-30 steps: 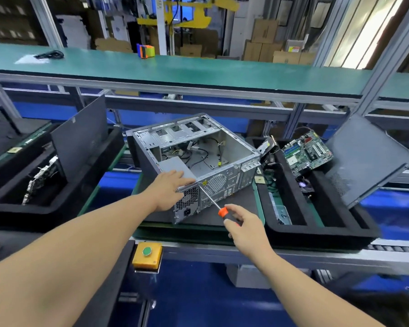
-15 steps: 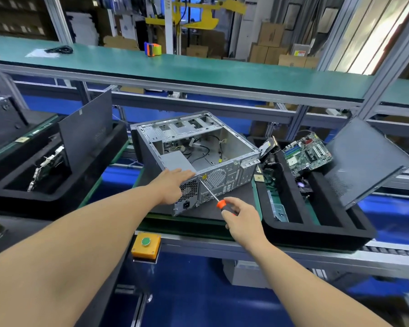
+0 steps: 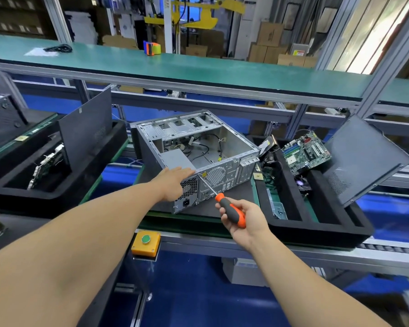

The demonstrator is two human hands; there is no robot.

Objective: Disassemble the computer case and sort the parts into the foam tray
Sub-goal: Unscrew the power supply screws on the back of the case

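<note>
Conveyor-side, hands brace case [image 3: 198, 147], grip screwdriver [image 3: 229, 211].

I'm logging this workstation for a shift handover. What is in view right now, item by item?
computer case: 1, grey metal, open side up, centre of the belt
power supply: 1, grey, near-left corner inside the case
screwdriver: 1, orange and black handle, tip at the case's rear panel
foam tray: 1, black, right of the case
motherboard: 1, green, leaning in the right tray
side panel: 1, dark grey, tilted on the right tray
left tray: 1, black, holds another upright panel
button box: 1, yellow with green button, front rail
tape dispenser: 1, orange and blue, far green bench
left hand: rests flat on the power supply
right hand: grips the screwdriver handle
</note>
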